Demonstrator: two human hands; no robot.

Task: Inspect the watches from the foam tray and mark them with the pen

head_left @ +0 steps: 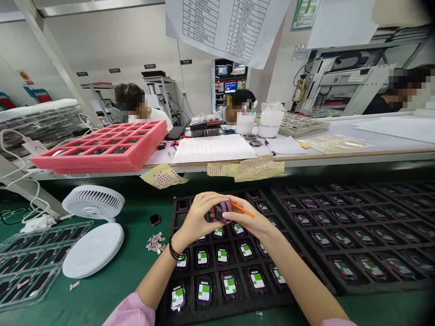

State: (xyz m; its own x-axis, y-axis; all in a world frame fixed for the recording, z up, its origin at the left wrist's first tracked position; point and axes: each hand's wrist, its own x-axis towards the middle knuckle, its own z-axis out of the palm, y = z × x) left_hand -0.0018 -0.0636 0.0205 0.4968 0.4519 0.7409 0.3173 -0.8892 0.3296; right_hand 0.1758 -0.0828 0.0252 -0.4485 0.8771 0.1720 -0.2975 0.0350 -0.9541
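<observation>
Above the black foam tray (190, 312), my left hand (203, 213) has its fingers curled round a purple watch case (222, 211). From the other side my right hand (247, 216) touches the same case and grips an orange stick-like tool (242, 208) that points down to the right. Rows of watches with lit green and white screens, such as one near the front (229, 285), lie in the tray compartments below my hands. A single dark watch (154, 220) rests on the green mat left of the tray.
A second black tray of watches (343, 290) lies at the right. On the left are a white fan (93, 203), small paper scraps (155, 243) and a clear plastic tray (34, 296). A raised shelf behind holds a pink foam tray (136, 158). People sit beyond it.
</observation>
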